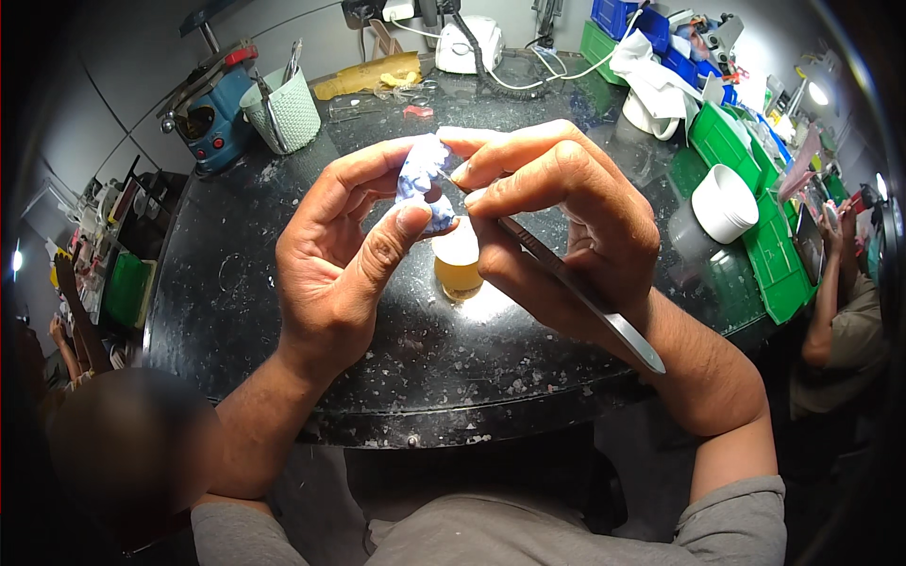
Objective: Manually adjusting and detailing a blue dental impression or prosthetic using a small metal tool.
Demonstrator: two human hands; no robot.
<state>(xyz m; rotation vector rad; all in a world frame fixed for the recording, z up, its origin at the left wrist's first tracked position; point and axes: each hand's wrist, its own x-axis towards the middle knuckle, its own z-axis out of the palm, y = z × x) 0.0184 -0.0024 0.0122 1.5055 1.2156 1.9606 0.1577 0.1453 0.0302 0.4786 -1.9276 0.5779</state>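
Note:
Above the black table [368,406], my left hand [330,245] pinches a small, lumpy, blue-and-white curved piece between thumb and fingers; this piece [422,170] looks like a dental model part, though its exact kind is unclear. My right hand [576,208] is closed around a slim metal carving tool [590,292]. The tool's handle end slants down towards my right wrist, while its tip is at the right side of the piece; whether it touches cannot be made out. Below and between my hands stands a small jar [459,276] with yellowish contents, partly hidden.
A pale green basket [283,111] of tools and a blue machine [209,127] stand at the back left. Brown paper [363,77] and a white device [469,45] lie behind. Green bins [779,259] and a white round container [725,203] line the right. Other people sit at both sides.

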